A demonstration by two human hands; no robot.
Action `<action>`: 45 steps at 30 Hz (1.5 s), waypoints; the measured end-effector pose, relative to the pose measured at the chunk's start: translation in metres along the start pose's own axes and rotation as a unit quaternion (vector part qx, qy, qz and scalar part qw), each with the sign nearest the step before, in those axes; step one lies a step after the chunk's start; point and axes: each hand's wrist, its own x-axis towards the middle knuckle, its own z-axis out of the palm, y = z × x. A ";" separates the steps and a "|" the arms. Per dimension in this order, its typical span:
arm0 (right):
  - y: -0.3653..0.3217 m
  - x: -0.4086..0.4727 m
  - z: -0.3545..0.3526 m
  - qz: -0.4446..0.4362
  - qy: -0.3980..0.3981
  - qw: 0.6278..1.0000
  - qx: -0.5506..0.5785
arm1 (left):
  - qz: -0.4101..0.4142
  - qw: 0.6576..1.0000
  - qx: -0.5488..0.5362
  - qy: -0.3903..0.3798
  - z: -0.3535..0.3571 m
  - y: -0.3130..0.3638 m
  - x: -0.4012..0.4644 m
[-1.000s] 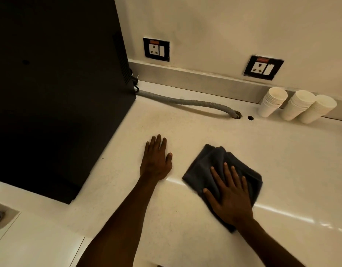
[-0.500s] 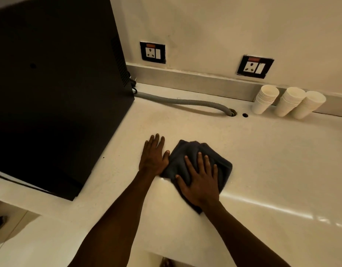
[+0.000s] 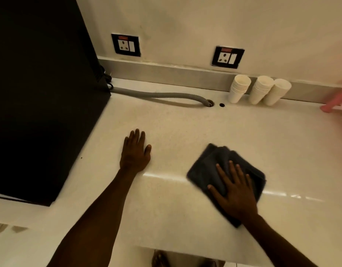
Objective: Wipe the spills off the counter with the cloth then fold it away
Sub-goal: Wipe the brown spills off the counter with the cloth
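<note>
Pale, speckled worktop fills the scene, its front edge nearest you and a bright glare streak running across it just past your wrists. Your right hand lies flat on the dark cloth, fingers spread and pointing away from you, palm pressing down; the grip is wide open, with nothing pinched, and the cloth sits bunched in loose layers on the worktop under and ahead of that hand, to the right of centre. To wipe well, keep the whole palm loaded so the cloth doesn't skid out, and overlap your strokes, since any spill is hard to make out on this surface. Your left hand rests palm down on the bare worktop, well apart from the cloth, fingers together, holding nothing, arm stretched straight as a brace. Further back, a grey corrugated hose runs from the black appliance to a hole in the worktop, and stacks of paper cups stand against the backsplash; keep your strokes short of them.
</note>
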 end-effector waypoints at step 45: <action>0.074 -0.097 0.002 0.236 0.063 0.968 0.048 | 0.001 0.999 0.026 -0.020 0.004 -0.003 0.003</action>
